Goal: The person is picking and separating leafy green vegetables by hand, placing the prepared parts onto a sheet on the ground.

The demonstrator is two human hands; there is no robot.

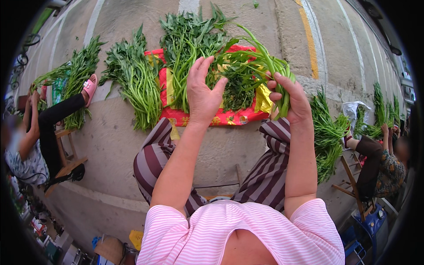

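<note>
In my right hand [290,94] is a bunch of water spinach [265,56], gripped round the thick pale stems, its leafy ends arching away to the upper left. My left hand [207,89] is raised with thumb and fingers apart and nothing in it. Below both hands lies a red and gold plastic sack [212,121] spread on the pavement. A large heap of water spinach [188,43] covers its left part, and loose leafy pieces [239,87] lie on its middle. Left of the sack rests another pile of long-stemmed greens [142,89].
More greens [323,132] lie on the ground to my right. On the left a person [33,145] sits on a wooden stool [66,167] handling greens; another person [381,162] sits at far right. A blue container [372,222] stands at lower right.
</note>
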